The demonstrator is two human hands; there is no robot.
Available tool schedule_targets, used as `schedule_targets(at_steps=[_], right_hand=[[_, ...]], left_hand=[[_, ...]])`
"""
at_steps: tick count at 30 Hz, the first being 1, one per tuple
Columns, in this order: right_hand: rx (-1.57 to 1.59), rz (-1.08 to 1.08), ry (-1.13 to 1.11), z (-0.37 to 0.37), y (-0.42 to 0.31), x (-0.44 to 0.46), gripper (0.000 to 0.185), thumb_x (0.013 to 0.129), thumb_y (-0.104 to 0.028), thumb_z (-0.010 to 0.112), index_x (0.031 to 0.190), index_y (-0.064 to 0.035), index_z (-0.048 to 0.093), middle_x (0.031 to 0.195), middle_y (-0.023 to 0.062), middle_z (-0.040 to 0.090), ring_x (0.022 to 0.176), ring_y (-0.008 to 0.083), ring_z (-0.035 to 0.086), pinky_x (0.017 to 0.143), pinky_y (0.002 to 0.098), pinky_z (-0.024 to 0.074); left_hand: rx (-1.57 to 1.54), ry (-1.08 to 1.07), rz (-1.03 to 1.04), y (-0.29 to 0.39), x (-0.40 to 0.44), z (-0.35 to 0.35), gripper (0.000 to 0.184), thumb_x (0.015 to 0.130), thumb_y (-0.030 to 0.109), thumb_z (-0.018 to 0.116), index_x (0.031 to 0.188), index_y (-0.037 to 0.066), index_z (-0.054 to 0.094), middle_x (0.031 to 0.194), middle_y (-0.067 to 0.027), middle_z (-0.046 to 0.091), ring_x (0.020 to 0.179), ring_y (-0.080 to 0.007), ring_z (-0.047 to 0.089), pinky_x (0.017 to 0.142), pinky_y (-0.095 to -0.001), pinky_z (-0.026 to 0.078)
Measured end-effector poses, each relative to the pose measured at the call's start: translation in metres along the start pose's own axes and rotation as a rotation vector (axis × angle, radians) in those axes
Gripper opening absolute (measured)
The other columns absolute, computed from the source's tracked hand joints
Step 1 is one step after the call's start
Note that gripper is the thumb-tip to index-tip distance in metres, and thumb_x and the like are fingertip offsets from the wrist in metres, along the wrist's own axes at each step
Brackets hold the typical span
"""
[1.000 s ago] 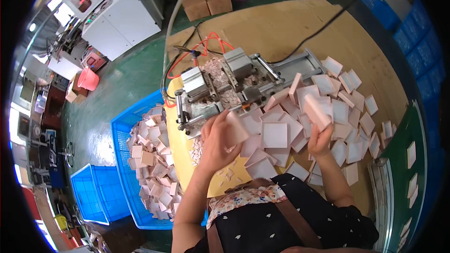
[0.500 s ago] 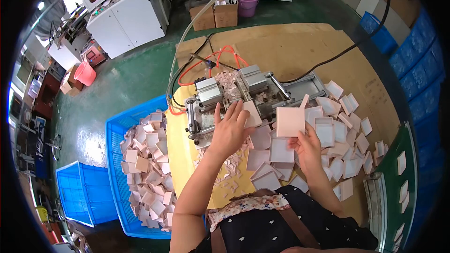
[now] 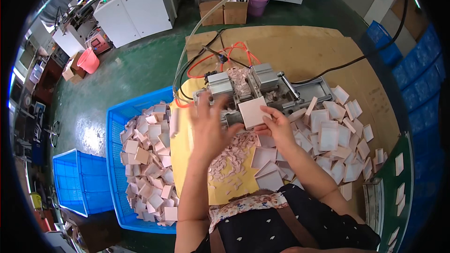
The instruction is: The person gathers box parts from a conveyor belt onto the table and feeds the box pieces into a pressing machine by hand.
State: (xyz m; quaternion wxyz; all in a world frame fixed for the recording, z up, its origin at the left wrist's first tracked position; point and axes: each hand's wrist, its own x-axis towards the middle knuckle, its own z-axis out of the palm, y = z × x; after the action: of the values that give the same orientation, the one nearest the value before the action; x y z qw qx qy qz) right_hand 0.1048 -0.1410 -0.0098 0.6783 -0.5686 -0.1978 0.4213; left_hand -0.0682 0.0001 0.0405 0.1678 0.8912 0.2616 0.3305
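Note:
My right hand (image 3: 279, 129) is closed on a pale pink square box (image 3: 251, 113), holding it by its right edge over the front of a metal clamping machine (image 3: 236, 86). My left hand (image 3: 208, 129) is blurred, its fingers spread and nothing between them, just left of that box. Further left, a blurred pale pink box (image 3: 175, 122) is apart from my fingers, near the rim of a blue basket (image 3: 110, 159). Small pink offcuts (image 3: 229, 159) lie on the yellow sheet below the machine.
Many similar boxes fill the blue basket, and a loose pile of open boxes (image 3: 330, 136) covers the table's right side. Red air hoses (image 3: 241, 45) and a black cable (image 3: 344, 63) run behind the machine. Another blue basket (image 3: 84, 182) stands on the floor at left.
My right hand has brought a box left to the machine. My left hand has moved left from the machine, and a box is now apart from it near the blue basket. The view has shifted slightly.

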Motion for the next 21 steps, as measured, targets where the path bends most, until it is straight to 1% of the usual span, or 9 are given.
schedule_targets(at_steps=[3, 6, 8, 9, 12, 15, 17, 19, 21], right_hand=[[-0.124, -0.017, 0.0, -0.001, -0.009, -0.007, 0.041, 0.102, -0.006, 0.057, 0.142, -0.0032, 0.047, 0.111, 0.0128, 0.066, 0.091, 0.0204, 0.071, 0.075, 0.0323, 0.062], [-0.386, -0.115, 0.063, -0.024, -0.019, -0.04, 0.046, 0.093, -0.009, 0.071, 0.136, -0.0056, 0.052, 0.112, 0.0118, 0.066, 0.09, 0.0224, 0.069, 0.069, 0.0339, 0.0576], [-1.178, -0.362, -0.012, -0.037, -0.043, -0.073, 0.04, 0.08, -0.013, 0.08, 0.115, -0.0053, 0.063, 0.104, 0.011, 0.066, 0.089, 0.0275, 0.066, 0.078, 0.0406, 0.0523], [-1.188, -0.354, -0.012, -0.046, -0.04, -0.081, 0.04, 0.08, -0.013, 0.08, 0.115, -0.0053, 0.063, 0.104, 0.011, 0.066, 0.089, 0.0275, 0.066, 0.078, 0.0406, 0.0523], [-1.716, -0.592, -0.309, -0.063, -0.015, -0.089, 0.024, 0.073, -0.021, 0.08, 0.087, -0.0083, 0.066, 0.089, 0.0086, 0.06, 0.088, 0.0263, 0.062, 0.091, 0.0436, 0.0381], [-1.342, -0.474, -0.341, -0.051, -0.029, -0.087, 0.014, 0.084, -0.014, 0.074, 0.09, -0.0065, 0.065, 0.087, 0.0076, 0.063, 0.09, 0.0227, 0.064, 0.088, 0.0383, 0.043], [-0.74, -0.187, -0.181, -0.037, -0.038, -0.088, 0.012, 0.095, -0.012, 0.069, 0.102, -0.0041, 0.063, 0.1, 0.006, 0.067, 0.098, 0.0173, 0.066, 0.088, 0.0336, 0.0503], [-0.063, -0.155, -0.143, -0.024, -0.012, -0.063, 0.02, 0.103, -0.012, 0.06, 0.119, -0.0019, 0.056, 0.116, 0.0083, 0.066, 0.11, 0.0189, 0.066, 0.093, 0.0344, 0.056], [0.269, -0.058, -0.149, -0.007, 0.011, -0.025, 0.024, 0.105, -0.011, 0.056, 0.126, -0.0015, 0.053, 0.119, 0.0111, 0.065, 0.11, 0.0224, 0.067, 0.095, 0.0377, 0.058]], left_hand=[[-0.033, -0.191, 0.227, 0.005, 0.0, 0.05, 0.044, 0.079, 0.035, 0.081, 0.116, 0.017, 0.067, 0.144, -0.0129, 0.054, 0.144, -0.0336, 0.039, 0.12, -0.0603, 0.015], [-0.094, -0.227, 0.229, 0.003, 0.012, 0.061, 0.039, 0.076, 0.032, 0.082, 0.107, 0.014, 0.066, 0.14, -0.0137, 0.058, 0.142, -0.0361, 0.042, 0.119, -0.0645, 0.014], [-0.086, -0.311, 0.186, 0.008, 0.02, 0.057, 0.041, 0.073, 0.029, 0.083, 0.106, 0.014, 0.065, 0.14, -0.0151, 0.058, 0.143, -0.037, 0.041, 0.119, -0.0655, 0.014], [-0.091, -0.299, 0.19, 0.01, 0.022, 0.059, 0.044, 0.071, 0.027, 0.084, 0.107, 0.013, 0.062, 0.132, -0.0157, 0.059, 0.137, -0.037, 0.045, 0.118, -0.0647, 0.016], [-0.123, -0.34, 0.194, 0.02, 0.032, 0.058, 0.049, 0.069, 0.024, 0.084, 0.11, 0.011, 0.06, 0.123, -0.0143, 0.059, 0.128, -0.0355, 0.051, 0.118, -0.0625, 0.019], [-0.161, -0.05, 0.115, 0.016, 0.02, 0.022, 0.058, 0.066, 0.017, 0.083, 0.119, 0.012, 0.059, 0.121, -0.0127, 0.058, 0.122, -0.0341, 0.053, 0.115, -0.0575, 0.023], [0.062, 0.058, -0.109, -0.005, 0.004, 0.002, 0.077, 0.072, 0.019, 0.085, 0.14, 0.01, 0.049, 0.139, -0.0193, 0.05, 0.135, -0.038, 0.044, 0.114, -0.0598, 0.021], [0.159, 0.23, -0.113, -0.012, -0.001, -0.004, 0.087, 0.073, 0.023, 0.086, 0.147, 0.008, 0.042, 0.145, -0.0223, 0.044, 0.14, -0.0393, 0.039, 0.115, -0.061, 0.019], [0.001, 0.118, -0.05, 0.001, -0.001, 0.002, 0.084, 0.072, 0.027, 0.087, 0.144, 0.011, 0.048, 0.147, -0.0203, 0.044, 0.142, -0.0379, 0.038, 0.118, -0.0599, 0.017]])
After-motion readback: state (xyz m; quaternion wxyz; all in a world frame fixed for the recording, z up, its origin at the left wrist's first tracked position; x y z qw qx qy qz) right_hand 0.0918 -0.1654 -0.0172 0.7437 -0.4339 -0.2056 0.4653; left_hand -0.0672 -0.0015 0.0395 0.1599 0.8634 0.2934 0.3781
